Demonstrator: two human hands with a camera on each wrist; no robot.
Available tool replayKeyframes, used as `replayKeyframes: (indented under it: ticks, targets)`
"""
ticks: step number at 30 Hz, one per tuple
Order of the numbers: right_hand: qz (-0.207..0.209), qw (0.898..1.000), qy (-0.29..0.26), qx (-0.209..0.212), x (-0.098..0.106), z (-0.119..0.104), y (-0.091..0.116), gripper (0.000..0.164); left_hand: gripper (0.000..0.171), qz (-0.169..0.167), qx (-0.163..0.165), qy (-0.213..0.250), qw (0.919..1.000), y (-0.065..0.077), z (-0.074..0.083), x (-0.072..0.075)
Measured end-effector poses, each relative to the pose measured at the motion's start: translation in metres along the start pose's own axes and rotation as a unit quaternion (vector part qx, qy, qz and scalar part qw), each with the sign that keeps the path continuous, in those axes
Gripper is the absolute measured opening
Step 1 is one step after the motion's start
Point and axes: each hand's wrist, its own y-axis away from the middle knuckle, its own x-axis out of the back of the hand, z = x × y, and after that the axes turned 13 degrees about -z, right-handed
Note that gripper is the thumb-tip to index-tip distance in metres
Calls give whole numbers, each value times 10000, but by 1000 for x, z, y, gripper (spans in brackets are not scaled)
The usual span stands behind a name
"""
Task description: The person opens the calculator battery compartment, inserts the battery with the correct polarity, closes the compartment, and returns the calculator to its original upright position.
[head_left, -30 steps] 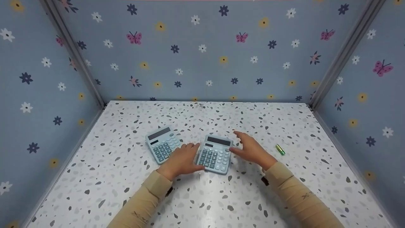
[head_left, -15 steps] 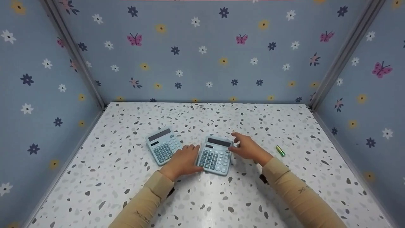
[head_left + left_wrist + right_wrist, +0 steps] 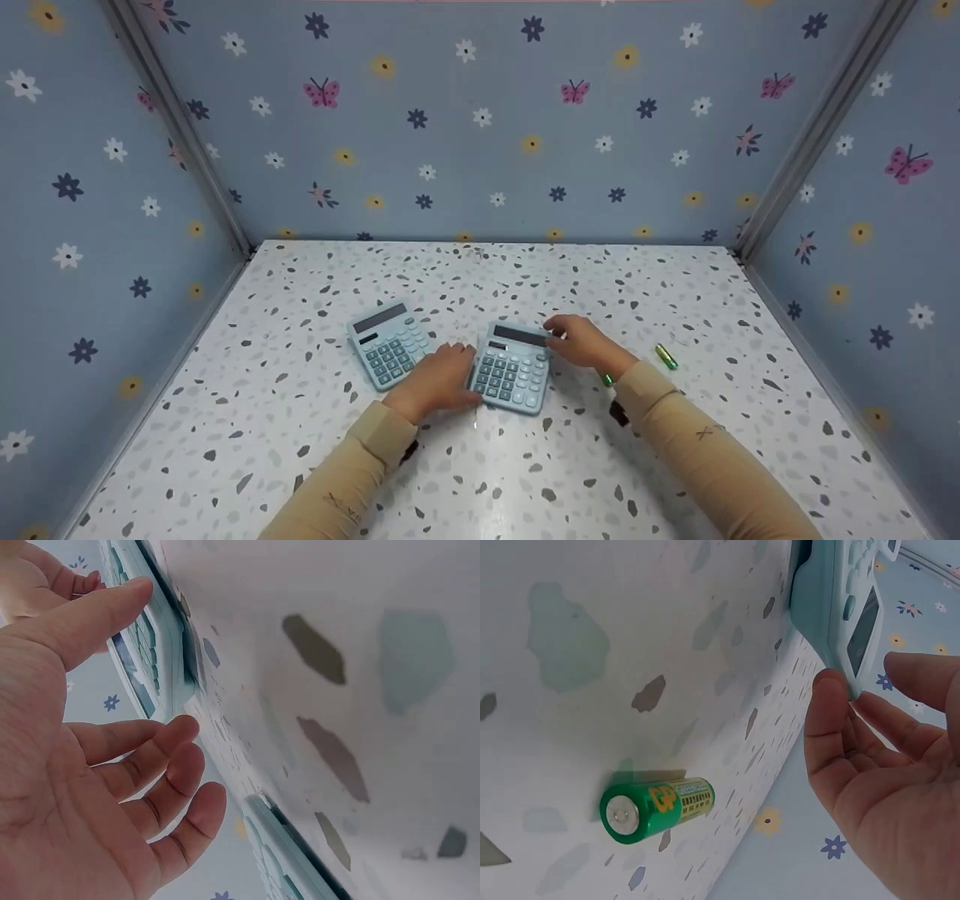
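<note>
Two light blue calculators lie face up on the speckled white table. My right hand holds the upper right corner of the right calculator; in the right wrist view its fingers curl against that corner, with the thumb a little apart. My left hand lies between the calculators, fingers relaxed; its thumb reaches over the right calculator's lower left corner. It partly covers the left calculator, which lies tilted. A green battery shows partly beside my right wrist; a green-and-gold battery appears in the right wrist view.
Another green battery lies farther right on the table. Blue flowered panels enclose the back and both sides, with grey metal posts at the corners.
My right hand has moved slightly left and its spread fingers have drawn in onto the right calculator's corner. A battery by the right wrist has come into sight. My left hand has hardly moved.
</note>
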Motion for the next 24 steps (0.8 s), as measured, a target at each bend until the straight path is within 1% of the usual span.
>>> replayKeyframes:
  ticks: [6, 9, 12, 15, 20, 22, 24]
  targets:
    - [-165, 9997, -55, -188, -1, 2, -8, 34, 49, 1, -182, 527, 9984, -1, 3, -1]
    - [-243, 9991, -140, -311, -2, 1, -11, 35, 39, 31, -207, 802, 9966, -1, 3, -3]
    - [-292, 9990, -125, -326, -4, 2, -12, 35, 36, 51, -240, 992, 9948, -1, 4, -4]
    - [-296, 9991, -99, -276, -5, 3, -13, 35, 36, 30, -228, 1158, 9930, -1, 5, -5]
    - [-241, 9995, -195, 59, -5, 5, -14, 31, 38, -61, -65, 1532, 9882, -2, 6, -6]
    - [-222, 9994, -200, 165, -6, 6, -15, 29, 38, -77, -34, 1591, 9872, -3, 6, -6]
    - [-229, 9994, -227, 135, -6, 7, -15, 29, 37, -63, -49, 1573, 9875, -4, 6, -6]
